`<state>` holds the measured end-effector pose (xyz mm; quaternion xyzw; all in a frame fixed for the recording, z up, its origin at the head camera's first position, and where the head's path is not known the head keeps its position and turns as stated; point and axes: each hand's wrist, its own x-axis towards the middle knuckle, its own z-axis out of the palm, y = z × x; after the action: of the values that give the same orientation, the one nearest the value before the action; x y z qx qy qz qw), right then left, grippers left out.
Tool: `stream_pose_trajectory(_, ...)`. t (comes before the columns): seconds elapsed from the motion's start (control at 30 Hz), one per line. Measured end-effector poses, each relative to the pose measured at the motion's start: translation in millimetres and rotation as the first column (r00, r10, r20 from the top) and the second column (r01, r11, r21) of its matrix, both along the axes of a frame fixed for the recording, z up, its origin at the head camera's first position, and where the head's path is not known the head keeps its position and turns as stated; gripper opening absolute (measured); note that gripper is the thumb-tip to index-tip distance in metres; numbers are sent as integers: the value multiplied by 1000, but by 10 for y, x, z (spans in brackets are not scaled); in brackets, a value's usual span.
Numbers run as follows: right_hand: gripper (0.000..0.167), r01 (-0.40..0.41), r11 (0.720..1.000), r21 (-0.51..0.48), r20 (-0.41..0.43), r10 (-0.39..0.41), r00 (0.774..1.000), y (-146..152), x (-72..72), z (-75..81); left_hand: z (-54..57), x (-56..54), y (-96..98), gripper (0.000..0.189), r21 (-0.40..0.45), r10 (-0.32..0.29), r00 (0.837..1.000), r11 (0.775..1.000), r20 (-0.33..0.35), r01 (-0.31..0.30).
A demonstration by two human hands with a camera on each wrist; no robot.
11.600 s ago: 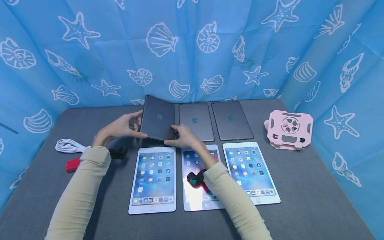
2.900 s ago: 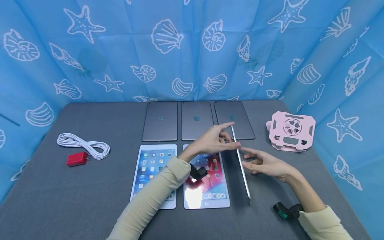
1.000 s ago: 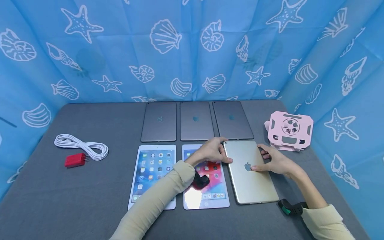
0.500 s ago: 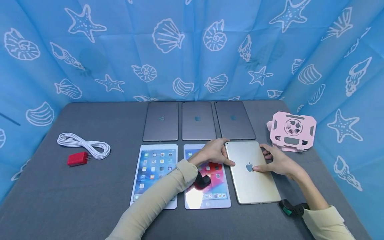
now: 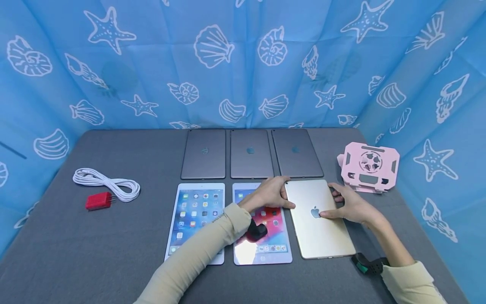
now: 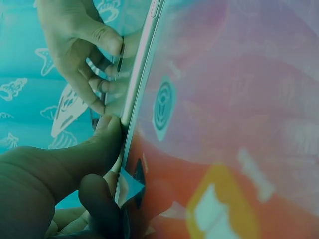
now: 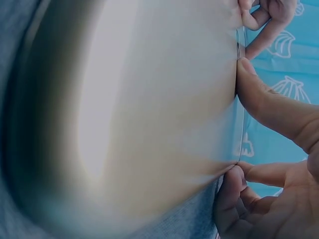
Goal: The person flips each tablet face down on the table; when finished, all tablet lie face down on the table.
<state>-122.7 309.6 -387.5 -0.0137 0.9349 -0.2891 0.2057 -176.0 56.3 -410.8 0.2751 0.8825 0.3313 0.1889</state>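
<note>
A gold-backed tablet (image 5: 320,232) lies face down at the front right, apple logo up. My left hand (image 5: 267,196) holds its upper left corner, thumb on the left edge and index finger along the top. On the other side my right hand (image 5: 353,205) grips the right edge, its thumb lying on the back near the logo. In the right wrist view the right hand (image 7: 284,204) pinches the edge of the tablet (image 7: 159,99). A tablet with a lit red screen (image 5: 271,230) lies under my left forearm, partly hidden. Left of it is a tablet with a lit blue screen (image 5: 195,211).
Three dark grey tablets, left (image 5: 203,162), middle (image 5: 250,162) and right (image 5: 298,158), lie face down along the back. A pink cut-out stand (image 5: 389,166) sits far right. At left are a coiled white cable (image 5: 108,183) and a red plug adapter (image 5: 98,201).
The left dark tablet, tilted up in my hands earlier, now lies flat. The front right tablet was lit-screen up, then held on edge, and now lies face down. Over the last second the hands barely move.
</note>
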Motion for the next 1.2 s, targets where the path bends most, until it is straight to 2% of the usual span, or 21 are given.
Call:
stream_pose_trajectory(0.23, 110, -25, 999, 30, -33, 26, 999, -24, 13, 4, -23, 22, 0, 74, 11, 23, 999, 1000, -22, -23)
stream_pose_trajectory(0.57, 113, -37, 995, 94, -26, 40, 999, -64, -9, 55, -1, 43, 8, 74, 1, 27, 998, 1000, -50, -27)
stream_pose_trajectory(0.67, 109, -61, 992, 112, -61, 69, 996, -91, -13, 87, 6, 66, 2, 75, 16, 27, 999, 1000, -33, -26)
stream_pose_trajectory(0.8, 96, -101, 989, 107, -148, 116, 982, -166, -18, 149, 21, 78, -24, 78, 58, 5, 1000, 998, -17, -4)
stream_pose_trajectory(0.93, 87, -132, 989, 70, -191, 143, 971, -275, -12, 224, 55, 78, -102, 78, 110, -26, 1000, 994, 1, 26)
stream_pose_trajectory(1.03, 87, -149, 988, 35, -194, 153, 969, -361, -4, 265, 92, 85, -200, 74, 142, -42, 999, 989, 17, 39)
stream_pose_trajectory(1.2, 86, -185, 983, 4, -212, 182, 960, -500, -1, 297, 180, 79, -421, 69, 140, -54, 999, 989, 1, 53)
